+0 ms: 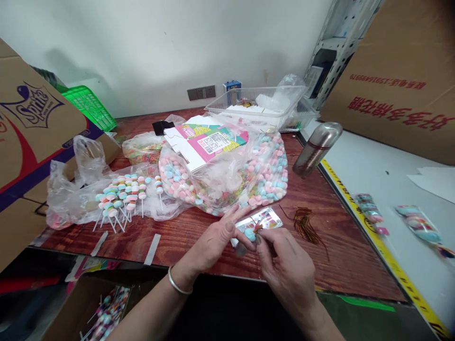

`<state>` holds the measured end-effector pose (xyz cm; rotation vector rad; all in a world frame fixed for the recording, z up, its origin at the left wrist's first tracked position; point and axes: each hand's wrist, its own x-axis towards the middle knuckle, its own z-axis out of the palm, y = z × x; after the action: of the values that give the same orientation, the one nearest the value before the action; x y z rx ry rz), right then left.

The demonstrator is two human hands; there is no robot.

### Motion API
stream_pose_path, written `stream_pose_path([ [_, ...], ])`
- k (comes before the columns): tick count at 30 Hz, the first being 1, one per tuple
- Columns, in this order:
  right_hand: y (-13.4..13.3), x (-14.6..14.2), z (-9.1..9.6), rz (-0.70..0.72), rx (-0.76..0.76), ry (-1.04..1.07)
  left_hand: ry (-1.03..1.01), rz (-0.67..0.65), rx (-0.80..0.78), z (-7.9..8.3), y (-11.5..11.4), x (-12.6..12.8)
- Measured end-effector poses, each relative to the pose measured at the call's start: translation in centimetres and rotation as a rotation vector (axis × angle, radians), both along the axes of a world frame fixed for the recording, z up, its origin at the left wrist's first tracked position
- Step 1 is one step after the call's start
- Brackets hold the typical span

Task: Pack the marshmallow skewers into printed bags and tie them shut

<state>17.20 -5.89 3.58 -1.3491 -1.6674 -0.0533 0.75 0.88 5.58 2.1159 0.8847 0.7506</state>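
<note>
Close to the table's front edge, my left hand (pixel 222 237) is closed around a marshmallow lollipop (pixel 250 234) in a clear wrapper, its pale blue end showing. My right hand (pixel 287 258) pinches at the wrapper's gathered neck, with thumb and forefinger together. Something thin and brownish shows there, perhaps a twist tie, though the fingers partly cover it. Printed clear wrappers (pixel 273 219) lie flat just beyond both hands. To the right is a loose bundle of brown-gold twist ties (pixel 305 225).
Marshmallow skewers (pixel 122 192) lie on plastic at left. A large bag of marshmallows (pixel 270 166) sits behind my hands, under printed card (pixel 209 142). A steel flask (pixel 316 149) stands right, near wrapped candies (pixel 419 225). Cartons (pixel 401 94) flank the table; a clear bin (pixel 256 118) is behind.
</note>
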Motion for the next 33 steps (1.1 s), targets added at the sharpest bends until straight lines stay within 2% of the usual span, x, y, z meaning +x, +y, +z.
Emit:
stream_pose_path([
  [3, -0.7, -0.7, 0.1, 0.057, 0.053, -0.024, -0.06, -0.056, -0.145, 0.4, -0.6, 0.5],
  [5, -1.1, -1.5, -0.1, 0.124, -0.011, 0.078, -0.141, -0.029, -0.191, 1.0, -0.8, 0.7],
  [6, -1.2, -1.8, -0.3, 0.167, -0.077, 0.173, -0.17, -0.054, -0.193, 1.3, -0.9, 0.7],
  [8, -1.4, -1.9, -0.8, 0.238, -0.264, 0.434, -0.164, -0.206, -0.155, 1.9, -1.2, 0.5],
  [10, -1.4, -1.2, -1.5, 0.252, -0.457, 0.721, -0.077, -0.36, -0.065, 2.1, -1.6, 0.1],
  [11, -1.4, -0.6, -1.8, 0.239, -0.525, 0.843, -0.027, -0.374, -0.01, 2.1, -1.9, -0.2],
  [13, -1.4, 0.7, -2.4, 0.173, -0.566, 0.999, 0.063, -0.267, 0.079, 1.6, -2.3, -0.4],
  [15, -1.4, 1.4, -2.7, 0.157, -0.552, 1.014, 0.088, -0.114, 0.087, 0.9, -2.6, -0.5],
  [17, -1.5, 0.6, -2.7, 0.29, -0.626, 0.936, 0.013, -0.021, -0.019, 0.3, -2.6, -0.3],
  [20, -1.8, -2.6, -2.5, 0.568, -0.793, 0.809, -0.196, 0.036, -0.387, 0.2, -2.5, -0.2],
  [23, -2.0, -5.4, -2.5, 0.66, -0.821, 0.679, -0.315, 0.018, -0.74, 1.0, -2.8, -1.8],
  [25, -1.6, -5.4, -3.0, 0.618, -0.8, 0.507, -0.337, 0.147, -0.772, 1.5, -3.1, -4.8],
  [27, -1.0, -3.8, -3.6, 0.461, -0.757, 0.34, -0.262, 0.437, -0.653, 1.4, -3.5, -9.5],
  [28, -0.6, -2.5, -4.0, 0.339, -0.709, 0.278, -0.145, 0.561, -0.592, 0.9, -3.8, -12.4],
  [31, 0.3, 1.1, -5.0, -0.044, -0.52, 0.098, 0.263, 0.868, -0.495, -2.1, -5.4, -22.3],
  [33, 0.9, 2.3, -5.7, -0.19, -0.378, -0.039, 0.547, 1.028, -0.416, -4.8, -7.4, -28.4],
])
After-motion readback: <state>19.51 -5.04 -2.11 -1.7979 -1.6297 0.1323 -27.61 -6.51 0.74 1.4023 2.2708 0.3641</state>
